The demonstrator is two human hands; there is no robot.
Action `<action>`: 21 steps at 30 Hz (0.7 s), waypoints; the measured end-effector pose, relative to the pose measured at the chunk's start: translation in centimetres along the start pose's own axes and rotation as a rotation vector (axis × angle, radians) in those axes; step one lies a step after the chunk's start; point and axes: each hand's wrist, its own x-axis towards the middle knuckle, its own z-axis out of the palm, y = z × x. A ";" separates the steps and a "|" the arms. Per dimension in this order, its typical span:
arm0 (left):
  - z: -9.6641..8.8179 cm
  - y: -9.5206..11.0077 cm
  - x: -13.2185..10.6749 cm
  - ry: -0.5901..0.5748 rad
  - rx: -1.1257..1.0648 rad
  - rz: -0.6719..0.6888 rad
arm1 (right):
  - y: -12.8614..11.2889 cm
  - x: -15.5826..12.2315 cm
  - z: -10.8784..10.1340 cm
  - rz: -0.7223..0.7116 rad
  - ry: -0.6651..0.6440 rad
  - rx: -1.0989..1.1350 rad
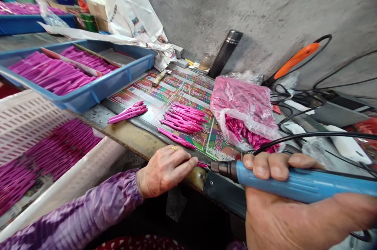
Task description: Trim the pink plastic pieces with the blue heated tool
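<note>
My right hand is wrapped round a blue electric screwdriver with a dark chuck. Its bit points left and meets the tip of a slender pink piece. That piece is pinched in my left hand, at the table's front edge; most of it is hidden by my fingers. Just beyond my left hand lies one loose pink pointed piece. A row of similar pink pieces sits behind it. To the left, a smaller bunch of pink pieces lies near the edge.
A plastic bag of pink parts stands to the right. At the left are a blue divided tray and a white basket holding pink pieces. Along the wall are a black flask, an orange-handled tool and tangled cables.
</note>
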 end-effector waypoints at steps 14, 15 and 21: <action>-0.1 0.1 0.1 0.003 -0.046 -0.022 | -0.3 -0.1 0.3 -0.004 0.031 -0.031; 0.0 0.0 0.1 0.001 -0.039 -0.012 | -0.3 -0.1 0.3 -0.004 0.030 -0.033; -0.1 0.1 0.3 -0.005 0.068 0.041 | -0.3 -0.3 0.2 -0.003 0.015 -0.027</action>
